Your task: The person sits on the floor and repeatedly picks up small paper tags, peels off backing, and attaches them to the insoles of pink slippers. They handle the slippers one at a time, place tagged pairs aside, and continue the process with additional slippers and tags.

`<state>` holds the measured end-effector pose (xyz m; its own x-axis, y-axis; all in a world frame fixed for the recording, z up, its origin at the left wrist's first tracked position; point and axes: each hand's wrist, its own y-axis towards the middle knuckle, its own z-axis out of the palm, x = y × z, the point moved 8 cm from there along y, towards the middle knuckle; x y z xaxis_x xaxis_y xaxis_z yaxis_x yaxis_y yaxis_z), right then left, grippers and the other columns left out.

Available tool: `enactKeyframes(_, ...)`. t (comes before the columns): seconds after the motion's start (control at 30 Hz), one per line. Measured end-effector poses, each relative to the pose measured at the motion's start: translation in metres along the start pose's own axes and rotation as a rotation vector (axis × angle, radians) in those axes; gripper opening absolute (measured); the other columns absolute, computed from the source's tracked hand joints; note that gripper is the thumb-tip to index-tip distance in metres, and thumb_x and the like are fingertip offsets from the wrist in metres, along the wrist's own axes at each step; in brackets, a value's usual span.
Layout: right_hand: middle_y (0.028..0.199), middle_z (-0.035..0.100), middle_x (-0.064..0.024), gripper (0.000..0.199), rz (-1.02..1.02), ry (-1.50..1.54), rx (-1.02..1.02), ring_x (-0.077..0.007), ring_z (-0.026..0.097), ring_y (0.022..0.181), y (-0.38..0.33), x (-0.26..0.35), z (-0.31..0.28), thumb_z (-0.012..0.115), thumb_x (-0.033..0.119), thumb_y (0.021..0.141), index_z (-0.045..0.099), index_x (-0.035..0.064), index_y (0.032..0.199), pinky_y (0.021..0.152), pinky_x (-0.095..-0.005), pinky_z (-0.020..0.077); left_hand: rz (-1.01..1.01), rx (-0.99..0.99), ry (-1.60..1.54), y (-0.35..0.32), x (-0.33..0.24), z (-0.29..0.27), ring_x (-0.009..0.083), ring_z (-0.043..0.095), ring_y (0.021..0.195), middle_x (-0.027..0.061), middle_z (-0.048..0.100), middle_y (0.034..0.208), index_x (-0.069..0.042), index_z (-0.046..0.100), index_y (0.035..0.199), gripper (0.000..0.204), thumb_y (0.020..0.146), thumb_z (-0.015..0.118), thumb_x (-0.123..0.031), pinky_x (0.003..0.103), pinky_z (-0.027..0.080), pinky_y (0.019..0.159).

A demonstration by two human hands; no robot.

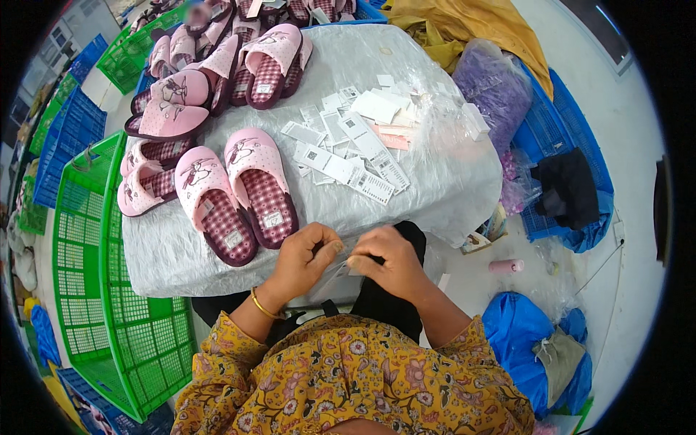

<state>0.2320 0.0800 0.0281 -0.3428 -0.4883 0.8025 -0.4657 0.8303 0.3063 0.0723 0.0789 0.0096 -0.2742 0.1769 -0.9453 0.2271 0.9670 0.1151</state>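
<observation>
My left hand (pixel 310 259), with a gold bangle at its wrist, is closed in a pinch at the near edge of the table. Close to its right, my right hand (pixel 388 259) pinches too. Between them shows something thin and clear, too fine to name. Just beyond my left hand lies a pair of pink slippers, the left slipper (pixel 199 174) and the right slipper (pixel 252 151) side by side, with checked maroon insoles and small white labels. Loose white paper tags (pixel 337 168) are scattered past my hands.
Plastic sheeting covers the table (pixel 435 210). More pink slippers (pixel 170 112) are heaped at its far left. Green crates (pixel 87 239) stand left of it. To the right are a blue crate (pixel 573 123), a purple-filled bag (pixel 493 87), a pink roll (pixel 506 266) and a blue bag (pixel 511 333).
</observation>
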Motion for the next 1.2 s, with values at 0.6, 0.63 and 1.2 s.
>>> enactKeyframes(0.6, 0.087, 0.062, -0.0085, 0.010, 0.114, 0.122, -0.157, -0.0238, 0.058, 0.080, 0.031, -0.031, -0.018, 0.069, 0.006, 0.088, 0.065, 0.0037, 0.096, 0.073, -0.0363, 0.0477, -0.147, 0.012, 1.146, 0.201, 0.043, -0.116, 0.0359, 0.066, 0.100, 0.0194, 0.065, 0.108, -0.001, 0.066, 0.115, 0.049, 0.080, 0.075, -0.034, 0.044, 0.052, 0.086)
enactKeyframes(0.63, 0.088, 0.062, -0.0082, 0.010, 0.125, 0.115, -0.164, -0.0237, 0.058, 0.080, 0.029, -0.034, -0.017, 0.069, 0.006, 0.088, 0.064, 0.0038, 0.096, 0.073, -0.0361, 0.0477, -0.233, 0.086, 1.159, 0.214, 0.056, -0.119, 0.0360, 0.066, 0.098, 0.0192, 0.067, 0.104, -0.001, 0.067, 0.113, 0.049, 0.079, 0.075, -0.036, 0.044, 0.052, 0.085)
enactKeyframes(1.2, 0.083, 0.064, -0.0033, 0.017, -0.011, 0.029, -0.240, -0.0131, 0.059, 0.078, 0.032, -0.011, -0.036, 0.072, 0.007, 0.087, 0.064, 0.0032, 0.101, 0.073, -0.0283, 0.0476, -0.014, -0.191, 0.430, 0.176, -0.017, -0.142, 0.0139, 0.066, 0.069, 0.0065, 0.065, 0.078, 0.005, 0.063, 0.101, 0.016, 0.093, 0.065, -0.009, 0.027, 0.051, 0.062)
